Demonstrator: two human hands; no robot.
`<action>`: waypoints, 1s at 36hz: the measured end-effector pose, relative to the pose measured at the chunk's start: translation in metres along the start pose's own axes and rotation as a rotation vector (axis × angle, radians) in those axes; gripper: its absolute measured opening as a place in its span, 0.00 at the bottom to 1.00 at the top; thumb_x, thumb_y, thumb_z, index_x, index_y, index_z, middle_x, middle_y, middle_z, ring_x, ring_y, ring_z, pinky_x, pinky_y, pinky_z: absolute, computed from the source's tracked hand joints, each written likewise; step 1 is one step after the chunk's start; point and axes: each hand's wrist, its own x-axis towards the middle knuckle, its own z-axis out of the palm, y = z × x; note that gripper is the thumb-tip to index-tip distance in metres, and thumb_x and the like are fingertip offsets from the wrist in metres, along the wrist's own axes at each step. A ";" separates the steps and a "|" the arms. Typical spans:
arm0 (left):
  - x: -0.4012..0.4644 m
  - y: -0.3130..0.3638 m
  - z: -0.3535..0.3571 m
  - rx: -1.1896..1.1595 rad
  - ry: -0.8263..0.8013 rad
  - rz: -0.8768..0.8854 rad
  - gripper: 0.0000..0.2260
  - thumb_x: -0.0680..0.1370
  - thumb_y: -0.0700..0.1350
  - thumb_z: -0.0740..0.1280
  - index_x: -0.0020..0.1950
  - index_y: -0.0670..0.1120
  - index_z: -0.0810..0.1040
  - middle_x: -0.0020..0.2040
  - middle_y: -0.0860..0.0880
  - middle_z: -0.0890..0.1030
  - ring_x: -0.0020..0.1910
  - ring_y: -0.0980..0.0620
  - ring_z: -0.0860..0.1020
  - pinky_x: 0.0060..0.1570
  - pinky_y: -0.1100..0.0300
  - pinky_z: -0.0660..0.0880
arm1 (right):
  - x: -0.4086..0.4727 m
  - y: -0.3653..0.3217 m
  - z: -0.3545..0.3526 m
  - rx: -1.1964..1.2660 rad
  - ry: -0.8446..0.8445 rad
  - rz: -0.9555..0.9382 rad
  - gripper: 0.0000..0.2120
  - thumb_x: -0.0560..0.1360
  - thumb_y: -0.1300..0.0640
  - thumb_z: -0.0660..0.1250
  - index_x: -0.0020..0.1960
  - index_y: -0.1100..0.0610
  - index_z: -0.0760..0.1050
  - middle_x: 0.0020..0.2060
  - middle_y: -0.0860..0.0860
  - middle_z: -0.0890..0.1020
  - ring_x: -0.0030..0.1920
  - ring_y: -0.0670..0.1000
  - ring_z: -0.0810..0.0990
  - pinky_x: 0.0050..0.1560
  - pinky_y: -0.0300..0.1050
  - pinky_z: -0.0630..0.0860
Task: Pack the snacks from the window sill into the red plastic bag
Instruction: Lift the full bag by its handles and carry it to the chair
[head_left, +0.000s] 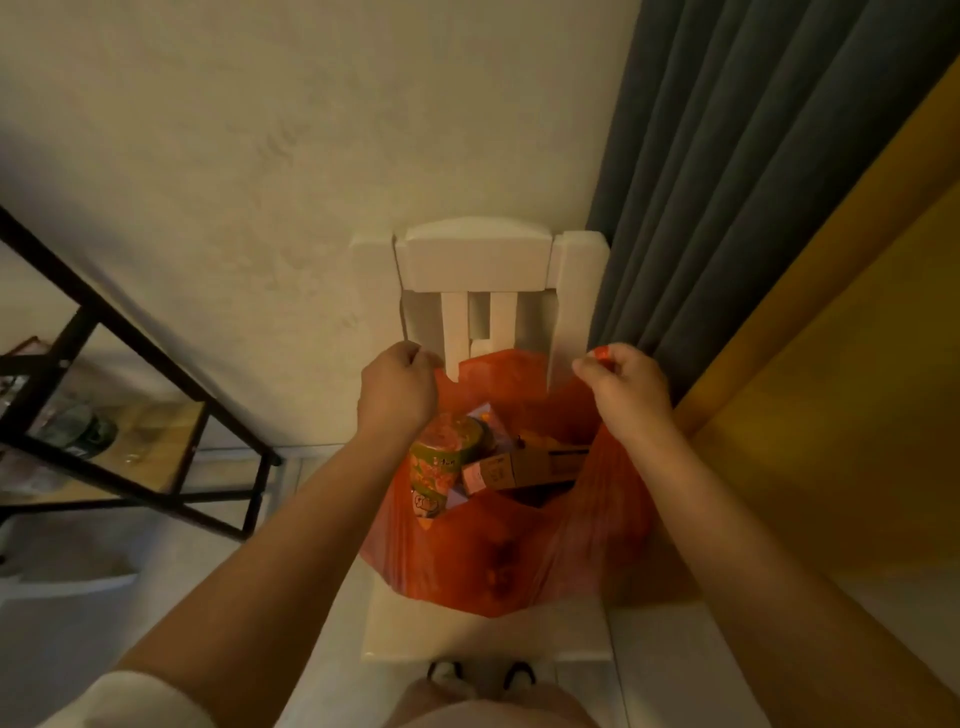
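Here | red plastic bag (498, 561) translucent, bulging | snacks (441, 462) inside | hands (397, 389) gripping handles

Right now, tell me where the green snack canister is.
In the head view, the green snack canister stands inside the red plastic bag, at its left, beside a brown box.
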 end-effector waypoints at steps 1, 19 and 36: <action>0.003 0.000 0.002 0.001 -0.009 0.003 0.11 0.79 0.41 0.55 0.45 0.48 0.77 0.51 0.46 0.79 0.48 0.45 0.76 0.49 0.53 0.73 | 0.005 0.003 0.001 -0.003 0.006 0.009 0.07 0.77 0.52 0.64 0.51 0.54 0.75 0.42 0.49 0.77 0.45 0.49 0.75 0.34 0.35 0.66; 0.009 -0.043 0.026 0.017 -0.100 0.072 0.11 0.81 0.42 0.57 0.48 0.43 0.79 0.39 0.48 0.77 0.39 0.51 0.76 0.36 0.61 0.69 | 0.023 0.053 0.032 -0.214 -0.046 0.053 0.16 0.82 0.54 0.51 0.42 0.54 0.73 0.38 0.51 0.75 0.43 0.51 0.74 0.44 0.42 0.65; 0.001 -0.088 0.035 0.218 -0.157 0.068 0.12 0.82 0.45 0.59 0.56 0.44 0.80 0.48 0.42 0.82 0.46 0.43 0.79 0.45 0.57 0.73 | 0.000 0.094 0.053 -0.237 -0.017 0.147 0.15 0.81 0.53 0.52 0.43 0.53 0.74 0.38 0.52 0.81 0.44 0.54 0.81 0.50 0.50 0.76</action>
